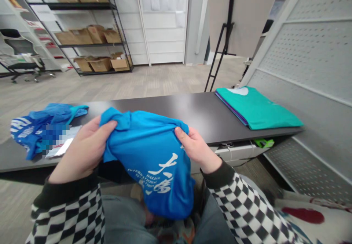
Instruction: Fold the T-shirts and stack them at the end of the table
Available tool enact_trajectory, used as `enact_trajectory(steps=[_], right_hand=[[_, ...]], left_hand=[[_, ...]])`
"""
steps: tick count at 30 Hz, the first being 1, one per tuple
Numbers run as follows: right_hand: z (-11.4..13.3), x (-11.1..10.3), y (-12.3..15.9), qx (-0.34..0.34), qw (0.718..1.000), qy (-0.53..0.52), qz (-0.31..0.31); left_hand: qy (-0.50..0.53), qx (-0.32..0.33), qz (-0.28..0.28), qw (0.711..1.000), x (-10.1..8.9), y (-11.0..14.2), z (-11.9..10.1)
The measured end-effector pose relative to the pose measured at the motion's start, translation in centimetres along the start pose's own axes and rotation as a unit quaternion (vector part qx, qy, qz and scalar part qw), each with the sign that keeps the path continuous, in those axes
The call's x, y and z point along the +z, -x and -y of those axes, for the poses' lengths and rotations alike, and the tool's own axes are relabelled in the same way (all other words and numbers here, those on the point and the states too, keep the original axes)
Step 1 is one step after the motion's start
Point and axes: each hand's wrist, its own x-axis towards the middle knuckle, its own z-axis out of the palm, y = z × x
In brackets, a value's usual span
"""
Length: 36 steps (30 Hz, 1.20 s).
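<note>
Our left hand and right hand are apart, both pinching a soft blue T-shirt up over our legs. White letters on it say "INTERNATIONAL" beside big white signs. Another crumpled blue shirt lies on the dark table at left; a folded green shirt sits at right.

Left hand: grips blue T-shirt, upper edge | Right hand: grips same edge | Folded teal shirt: on dark table, right end
</note>
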Motion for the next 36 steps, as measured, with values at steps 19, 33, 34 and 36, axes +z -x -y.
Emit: enact_trajectory(steps=[19, 33, 34, 36], right_hand=[[2.7, 0.2, 1.2, -0.005, 0.946, 0.272, 0.176], [4.6, -7.7, 0.8, 0.074, 0.959, 0.271, 0.044], [4.4, -7.9, 0.6, 0.061, 0.966, 0.251, 0.015], [4.0, -8.0, 0.2, 0.039, 0.975, 0.212, -0.048]], left_hand=[[-0.016, 0.022, 0.286, 0.958, 6.2, 0.2, 0.1], [0.137, 0.004, -0.124, 0.983, 3.5, -0.8, 0.9], [0.095, -0.004, -0.112, 0.989, 3.0, -0.8, 0.9], [-0.017, -0.013, -0.073, 0.997, 2.1, -0.9, 0.9]])
